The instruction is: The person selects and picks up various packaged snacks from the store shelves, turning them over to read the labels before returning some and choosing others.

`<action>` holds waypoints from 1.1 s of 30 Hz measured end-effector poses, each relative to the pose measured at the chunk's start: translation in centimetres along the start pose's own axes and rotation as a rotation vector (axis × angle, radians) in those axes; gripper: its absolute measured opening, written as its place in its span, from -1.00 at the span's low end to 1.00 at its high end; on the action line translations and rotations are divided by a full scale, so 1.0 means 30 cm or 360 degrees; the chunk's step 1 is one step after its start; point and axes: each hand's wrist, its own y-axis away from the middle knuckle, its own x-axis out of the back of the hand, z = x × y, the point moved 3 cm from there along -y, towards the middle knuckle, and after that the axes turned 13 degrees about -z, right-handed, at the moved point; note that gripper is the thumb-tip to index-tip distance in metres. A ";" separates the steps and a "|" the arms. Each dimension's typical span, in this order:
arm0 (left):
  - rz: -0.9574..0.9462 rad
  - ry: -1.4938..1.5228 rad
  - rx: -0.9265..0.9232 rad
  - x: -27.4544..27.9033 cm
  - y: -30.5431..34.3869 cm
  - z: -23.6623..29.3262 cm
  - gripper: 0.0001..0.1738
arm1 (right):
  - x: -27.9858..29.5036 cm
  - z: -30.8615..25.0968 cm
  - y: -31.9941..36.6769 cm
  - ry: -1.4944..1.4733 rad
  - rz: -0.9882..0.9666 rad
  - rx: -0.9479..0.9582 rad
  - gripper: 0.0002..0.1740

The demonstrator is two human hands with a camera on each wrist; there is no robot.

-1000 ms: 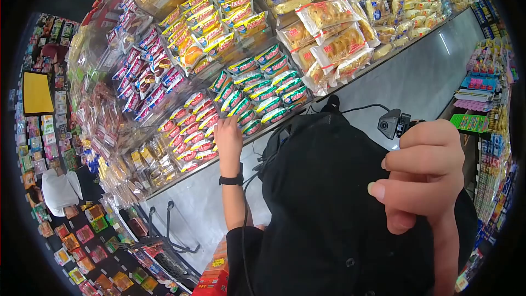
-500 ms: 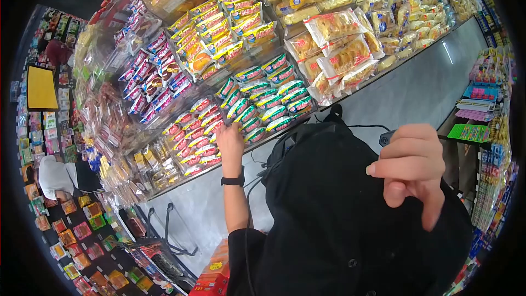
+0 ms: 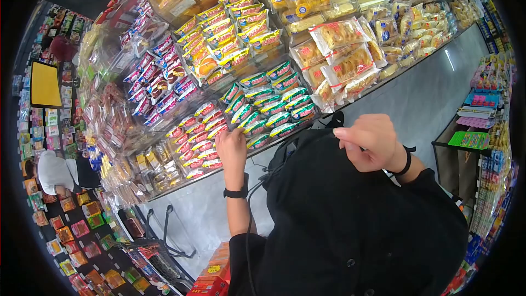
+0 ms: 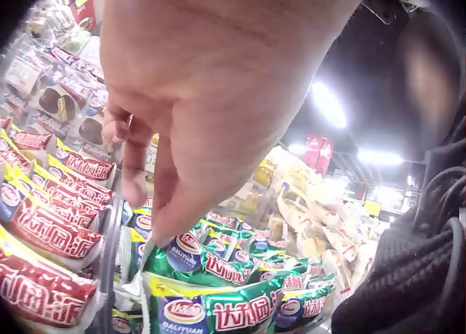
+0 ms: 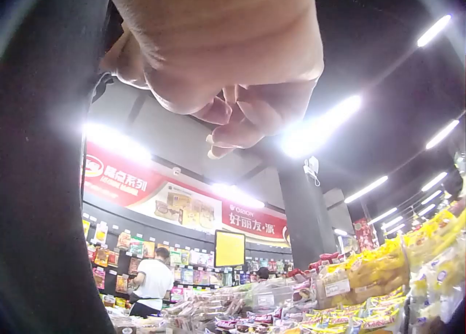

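Between the red-wrapped pies (image 3: 189,141) and the green-wrapped pies (image 3: 268,107), my left hand (image 3: 232,151) reaches down with its fingers pointing into the display. The left wrist view has a fingertip of this left hand (image 4: 196,108) touching the end of a green packet (image 4: 193,257), beside the divider (image 4: 111,239); the packet still lies among the others. Over the black shirt, my right hand (image 3: 370,140) hangs in the air with loosely curled fingers. The right wrist view has nothing in this right hand (image 5: 226,65).
Yellow-wrapped pies (image 3: 222,33), purple packets (image 3: 159,85) and clear bread bags (image 3: 345,66) fill neighbouring bins. A cart (image 3: 159,260) and a red box (image 3: 211,282) stand below the display edge. Someone in white (image 3: 55,172) is in the far aisle.
My right hand has moved left across the shirt, bringing its wristband into view. My left hand has shifted slightly right and down in the picture, staying at the bins. The display has also shifted in view.
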 end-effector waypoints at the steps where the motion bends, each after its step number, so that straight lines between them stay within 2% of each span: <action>1: 0.0034 0.0010 0.0004 0.018 0.002 0.015 -0.82 | -0.008 0.008 -0.001 -0.0016 0.0008 -0.0036 -0.42; 7: 0.0254 0.0110 -0.0021 0.138 0.015 0.100 -0.80 | -0.030 0.043 -0.005 -0.0002 -0.0277 -0.0226 -0.60; 13: 0.0307 0.0258 -0.0083 0.214 0.032 0.166 -0.71 | -0.093 0.096 0.024 -0.0009 -0.0435 -0.0430 -0.76; 16: 0.0205 0.0619 -0.0086 0.213 0.038 0.189 -0.65 | -0.111 0.113 0.028 -0.0041 -0.0496 -0.0536 -0.71; 19: -0.0014 0.1209 0.0050 0.205 0.041 0.247 -0.59 | -0.130 0.123 0.024 -0.0243 -0.0797 -0.0807 -0.62; 23: -0.0337 0.1626 0.0059 0.126 0.038 0.261 -0.50 | -0.197 0.151 0.055 -0.0443 -0.0961 -0.0810 -0.63; 24: -0.0437 0.1700 -0.0005 0.118 0.038 0.271 -0.37 | -0.211 0.158 0.062 -0.0477 -0.0991 -0.0813 -0.64; 28: -0.0555 0.2035 0.0063 0.120 0.040 0.324 -0.33 | -0.239 0.176 0.089 -0.0612 -0.1044 -0.0865 -0.61; 33: -0.0594 0.2100 0.0043 0.127 0.007 0.360 -0.35 | -0.242 0.181 0.090 -0.0620 -0.1143 -0.0929 -0.62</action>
